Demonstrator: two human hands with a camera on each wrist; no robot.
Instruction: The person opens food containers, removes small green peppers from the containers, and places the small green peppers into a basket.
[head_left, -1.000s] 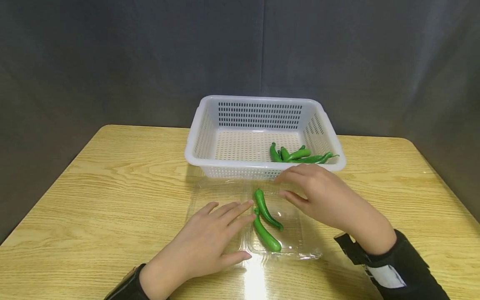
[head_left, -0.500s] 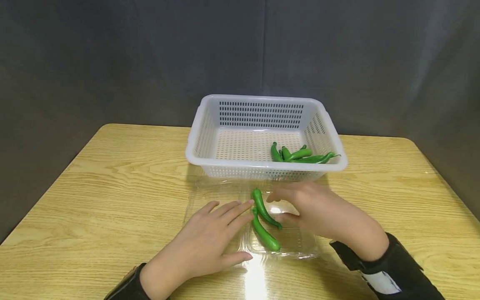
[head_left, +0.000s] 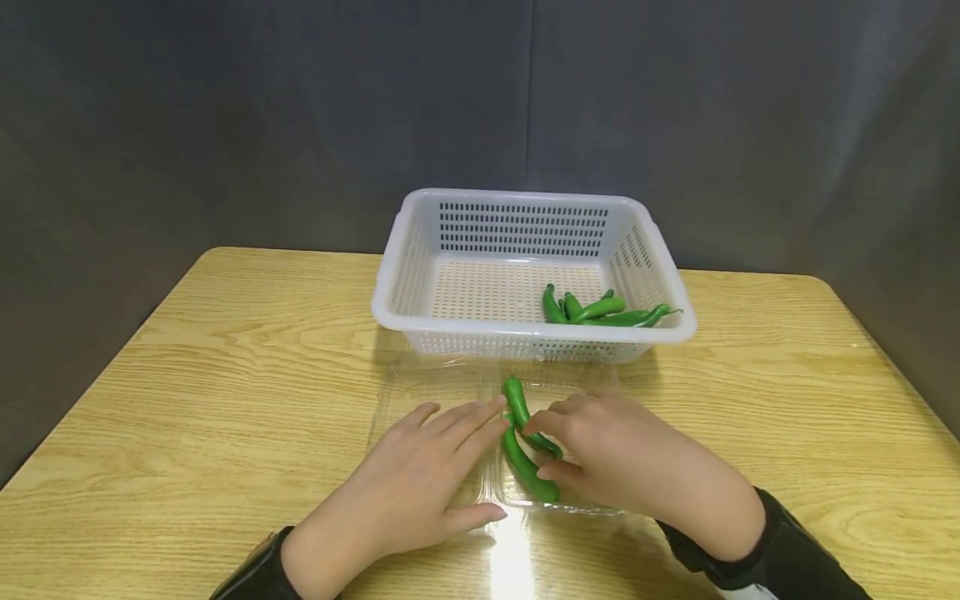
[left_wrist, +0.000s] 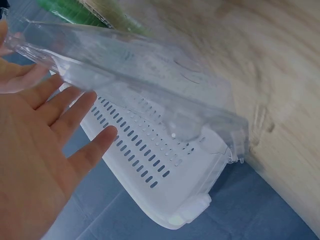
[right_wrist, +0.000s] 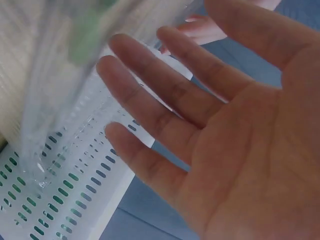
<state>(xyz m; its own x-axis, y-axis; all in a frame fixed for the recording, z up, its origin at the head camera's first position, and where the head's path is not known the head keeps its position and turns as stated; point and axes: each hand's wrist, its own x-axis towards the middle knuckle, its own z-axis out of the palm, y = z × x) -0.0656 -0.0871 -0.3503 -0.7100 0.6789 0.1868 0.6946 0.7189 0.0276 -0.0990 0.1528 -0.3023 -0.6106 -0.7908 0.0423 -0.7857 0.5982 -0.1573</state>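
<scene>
A clear plastic clamshell box lies opened out flat on the table. In its right half are two green chili peppers, a farther one and a nearer one, side by side and slanting. My left hand spreads over the box's left half, fingertips by the middle fold. Over the right half hovers my right hand, its fingertips in front of part of both peppers; I cannot tell if they touch. In the right wrist view the palm faces the camera with fingers extended and nothing held.
Behind the box stands a white slotted basket, with several more green chili peppers heaped in its right front corner. The wooden table runs out to both sides. A dark curtain hangs beyond it.
My right hand has come down from the basket's front edge toward me and slightly left, over the two peppers. The left hand and the peppers stay almost where they were.
</scene>
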